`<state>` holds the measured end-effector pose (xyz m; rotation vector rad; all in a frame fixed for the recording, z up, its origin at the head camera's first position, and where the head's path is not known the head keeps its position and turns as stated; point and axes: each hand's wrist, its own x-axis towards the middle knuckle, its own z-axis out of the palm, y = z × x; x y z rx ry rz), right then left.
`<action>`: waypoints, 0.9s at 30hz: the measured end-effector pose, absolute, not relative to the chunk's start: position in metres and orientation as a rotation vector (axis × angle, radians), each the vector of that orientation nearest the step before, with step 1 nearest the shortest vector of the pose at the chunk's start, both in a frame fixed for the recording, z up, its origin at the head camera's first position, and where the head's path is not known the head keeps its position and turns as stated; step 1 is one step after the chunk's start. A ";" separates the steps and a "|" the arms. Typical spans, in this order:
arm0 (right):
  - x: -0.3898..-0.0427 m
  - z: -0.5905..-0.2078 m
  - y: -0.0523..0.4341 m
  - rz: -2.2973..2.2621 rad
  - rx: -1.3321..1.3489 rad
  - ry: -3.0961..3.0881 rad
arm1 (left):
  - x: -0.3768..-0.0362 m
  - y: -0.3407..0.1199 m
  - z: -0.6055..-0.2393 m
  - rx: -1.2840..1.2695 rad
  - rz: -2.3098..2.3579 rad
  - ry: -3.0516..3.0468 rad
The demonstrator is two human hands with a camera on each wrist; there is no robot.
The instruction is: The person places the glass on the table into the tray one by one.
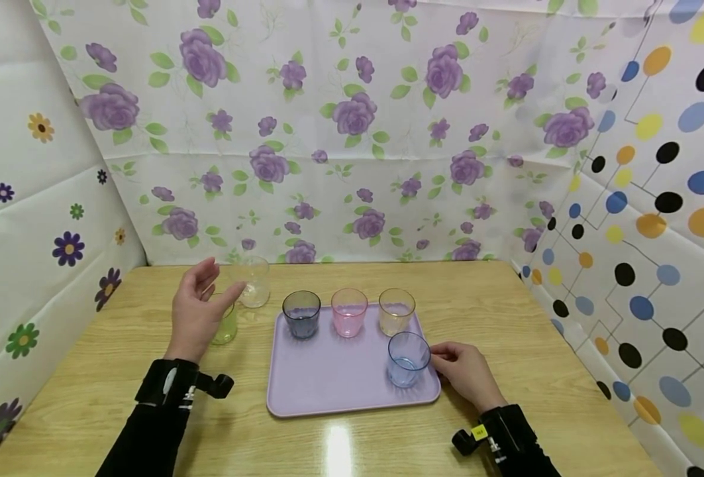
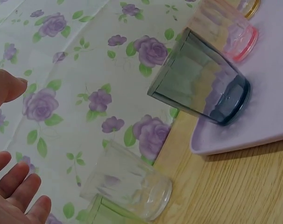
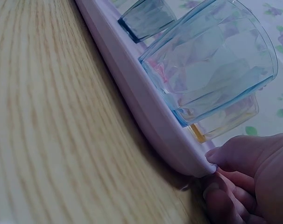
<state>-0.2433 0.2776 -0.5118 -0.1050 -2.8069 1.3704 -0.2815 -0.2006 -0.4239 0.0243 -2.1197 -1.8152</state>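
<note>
- Table: bears the tray and all six glasses.
- Tray: lilac, just left of the right hand, its right edge in that hand's grip.
- Left hand: thumb spread from fingers, holding nothing, raised by the green glass.
- Right hand: thumb and fingers pinching the tray's rim.
- Blue glass: upright on the tray, just beside the right fingers.
- Grey, pink and yellow glasses: along the tray's far side.
- Green glass, clear glass: off the tray, near the left hand.
</note>
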 end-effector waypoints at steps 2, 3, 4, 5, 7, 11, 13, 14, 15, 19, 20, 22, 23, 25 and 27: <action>-0.243 -0.511 0.277 1.364 -0.103 -2.809 | -0.282 -0.204 -0.426 0.044 -1.815 -2.104; -0.243 -0.511 0.277 1.364 -0.104 -2.808 | -0.283 -0.205 -0.427 0.054 -1.818 -2.094; -0.243 -0.510 0.277 1.364 -0.107 -2.806 | -0.284 -0.207 -0.428 0.062 -1.822 -2.082; -0.243 -0.510 0.277 1.361 -0.107 -2.806 | -0.285 -0.209 -0.429 0.070 -1.828 -2.069; -0.244 -0.509 0.278 1.355 -0.108 -2.805 | -0.286 -0.212 -0.430 0.092 -1.837 -2.056; -0.244 -0.507 0.278 1.350 -0.108 -2.806 | -0.288 -0.218 -0.435 0.143 -1.849 -2.075; -0.245 -0.506 0.278 1.350 -0.106 -2.808 | -0.289 -0.220 -0.438 0.166 -1.847 -2.101; -0.245 -0.506 0.278 1.356 -0.105 -2.806 | -0.289 -0.221 -0.440 0.175 -1.846 -2.110; -0.245 -0.506 0.278 1.358 -0.104 -2.805 | -0.289 -0.222 -0.442 0.184 -1.843 -2.120; -0.245 -0.507 0.278 1.360 -0.111 -2.806 | -0.288 -0.225 -0.450 0.213 -1.834 -2.157; -0.245 -0.507 0.278 1.363 -0.115 -2.807 | -0.288 -0.226 -0.452 0.222 -1.833 -2.170; -0.244 -0.508 0.278 1.362 -0.121 -2.813 | -0.287 -0.226 -0.456 0.236 -1.827 -2.204; -0.244 -0.509 0.278 1.363 -0.123 -2.815 | -0.287 -0.227 -0.459 0.245 -1.826 -2.221; -0.244 -0.510 0.277 1.366 -0.125 -2.815 | -0.287 -0.227 -0.463 0.258 -1.819 -2.264; -0.243 -0.511 0.277 1.370 -0.120 -2.811 | -0.287 -0.228 -0.466 0.263 -1.808 -2.309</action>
